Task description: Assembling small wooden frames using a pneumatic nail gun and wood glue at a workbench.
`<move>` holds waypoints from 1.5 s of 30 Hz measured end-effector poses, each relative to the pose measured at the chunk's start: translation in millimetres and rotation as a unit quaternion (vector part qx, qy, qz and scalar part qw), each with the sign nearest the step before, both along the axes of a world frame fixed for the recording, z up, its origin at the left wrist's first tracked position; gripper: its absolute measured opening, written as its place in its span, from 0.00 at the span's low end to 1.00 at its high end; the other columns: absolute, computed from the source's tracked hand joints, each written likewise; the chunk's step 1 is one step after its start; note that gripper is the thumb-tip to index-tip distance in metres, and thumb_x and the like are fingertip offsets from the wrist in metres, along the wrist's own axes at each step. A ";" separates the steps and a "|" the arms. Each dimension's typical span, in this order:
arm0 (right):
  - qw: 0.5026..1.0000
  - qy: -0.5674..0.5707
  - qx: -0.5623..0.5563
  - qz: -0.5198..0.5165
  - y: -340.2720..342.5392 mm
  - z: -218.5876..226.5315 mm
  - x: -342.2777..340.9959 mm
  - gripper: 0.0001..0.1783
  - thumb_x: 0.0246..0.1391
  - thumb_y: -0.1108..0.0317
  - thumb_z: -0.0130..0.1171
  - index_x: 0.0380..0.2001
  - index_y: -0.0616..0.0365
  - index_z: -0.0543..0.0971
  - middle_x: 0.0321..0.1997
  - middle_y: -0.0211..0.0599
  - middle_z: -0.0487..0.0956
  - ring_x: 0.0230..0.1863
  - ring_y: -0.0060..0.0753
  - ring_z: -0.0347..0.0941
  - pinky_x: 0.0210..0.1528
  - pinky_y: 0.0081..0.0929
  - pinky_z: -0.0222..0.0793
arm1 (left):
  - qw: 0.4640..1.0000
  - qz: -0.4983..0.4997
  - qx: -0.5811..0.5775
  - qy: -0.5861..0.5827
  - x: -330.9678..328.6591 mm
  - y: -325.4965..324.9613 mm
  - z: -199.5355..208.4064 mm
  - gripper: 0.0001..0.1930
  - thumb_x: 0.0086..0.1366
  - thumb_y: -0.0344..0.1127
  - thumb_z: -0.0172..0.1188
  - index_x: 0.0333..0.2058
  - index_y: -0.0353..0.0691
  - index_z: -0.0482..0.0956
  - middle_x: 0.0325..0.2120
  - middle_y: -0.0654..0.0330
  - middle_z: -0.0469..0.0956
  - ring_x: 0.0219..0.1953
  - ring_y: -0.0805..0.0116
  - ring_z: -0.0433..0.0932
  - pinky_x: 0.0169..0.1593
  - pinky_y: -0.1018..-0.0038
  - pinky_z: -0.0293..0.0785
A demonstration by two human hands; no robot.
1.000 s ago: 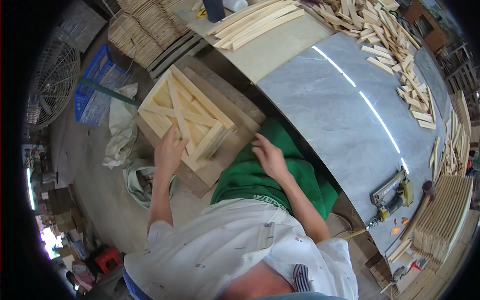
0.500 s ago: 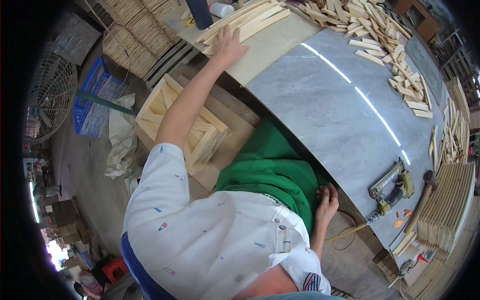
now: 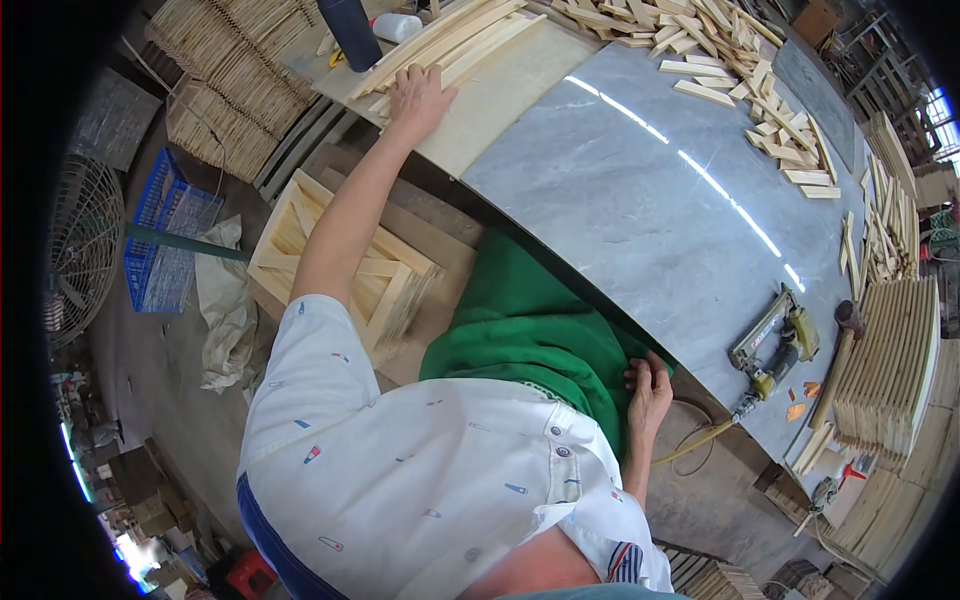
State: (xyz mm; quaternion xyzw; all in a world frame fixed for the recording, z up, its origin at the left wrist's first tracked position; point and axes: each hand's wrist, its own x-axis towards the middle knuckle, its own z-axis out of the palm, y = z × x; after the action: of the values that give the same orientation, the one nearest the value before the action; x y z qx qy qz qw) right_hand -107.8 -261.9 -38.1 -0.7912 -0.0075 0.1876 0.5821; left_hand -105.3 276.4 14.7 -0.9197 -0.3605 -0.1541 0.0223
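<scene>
My left hand (image 3: 420, 100) reaches to the far left part of the table. Its fingers bend over the near edge of a bundle of long, thin wooden strips (image 3: 480, 45) and grip them. A dark cylinder (image 3: 350, 35) and a white bottle (image 3: 397, 27) stand just beyond the strips. My right hand (image 3: 650, 395) rests low at the table's near edge, beside my green apron (image 3: 530, 330). Its fingers are loosely bent and slightly apart, with nothing visible in them.
On the grey tabletop (image 3: 620, 200) lie a nail gun (image 3: 775, 345) with a yellow hose, a hammer (image 3: 848, 325) and a heap of short wooden pieces (image 3: 700, 40). Stacked wooden frames (image 3: 385, 290) stand left of me, near a fan (image 3: 85, 250) and a blue crate (image 3: 165, 230).
The whole view has shifted, so the table and strips sit a little further left. Both hands keep nearly the same places against the strips and the table edge.
</scene>
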 end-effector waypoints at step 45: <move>0.989 -0.088 0.069 0.092 238.1 54.7 155.4 0.25 0.48 0.60 0.57 0.40 0.75 0.68 0.34 0.63 0.77 0.35 0.54 0.77 0.39 0.40 0.72 | 0.661 -0.162 -0.716 -0.154 64.2 -180.0 24.2 0.27 0.60 0.35 0.60 0.55 0.31 0.63 0.43 0.55 0.73 0.44 0.71 0.74 0.46 0.74 0.72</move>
State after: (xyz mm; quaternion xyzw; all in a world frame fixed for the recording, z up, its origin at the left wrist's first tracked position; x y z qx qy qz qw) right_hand 47.7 -23.8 16.6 -0.7585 -0.1448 0.1688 0.6126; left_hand -41.1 96.4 38.9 -0.6586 -0.2026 0.0113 -0.7247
